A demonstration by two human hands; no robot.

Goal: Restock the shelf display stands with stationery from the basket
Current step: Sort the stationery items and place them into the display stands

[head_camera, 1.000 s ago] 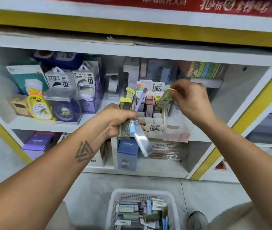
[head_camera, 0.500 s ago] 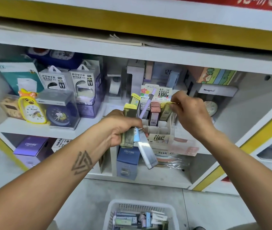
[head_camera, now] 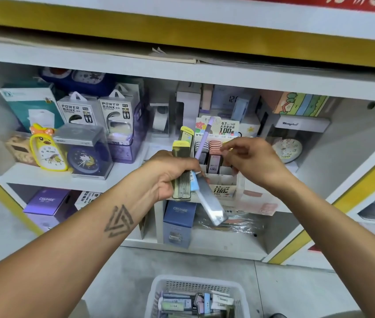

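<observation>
left hand point(head_camera: 170, 177) grips upright lead cases point(head_camera: 182, 171); right hand point(head_camera: 250, 159), fingers curled, contents not discernible, sits over the display stand point(head_camera: 218, 180), directly right of the bundle.

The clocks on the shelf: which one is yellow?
The duck-shaped clock at the left, with a bow on top. The clock beside it is dark blue; the round clock at the right is pale.

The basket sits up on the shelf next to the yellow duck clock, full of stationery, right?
Not quite. The basket is full of stationery, but it sits on the floor below the shelf, not beside the duck clock. The head view shows it.
</observation>
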